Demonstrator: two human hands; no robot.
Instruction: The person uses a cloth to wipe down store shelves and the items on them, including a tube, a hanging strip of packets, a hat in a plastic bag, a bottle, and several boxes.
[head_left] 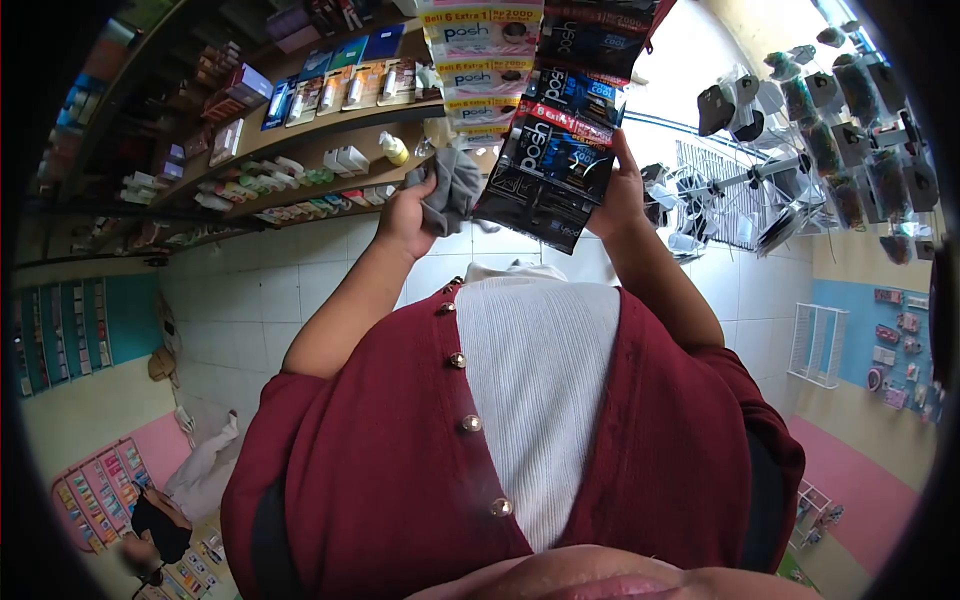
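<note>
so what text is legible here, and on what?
"posh": dark sachet strip held by the right hand.
"cool": same strip.
"posh", "2000": pale hanging strip.
Shelf boxes: too small to read.
Left hand grips a grey cloth, no text.

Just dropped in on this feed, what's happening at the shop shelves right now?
A person in a maroon cardigan stands before stocked shelves. The left hand grips a grey cloth beside a hanging strip of black Posh sachets, while the right hand holds that strip at its edge. A second, lighter Posh strip hangs next to it.
</note>
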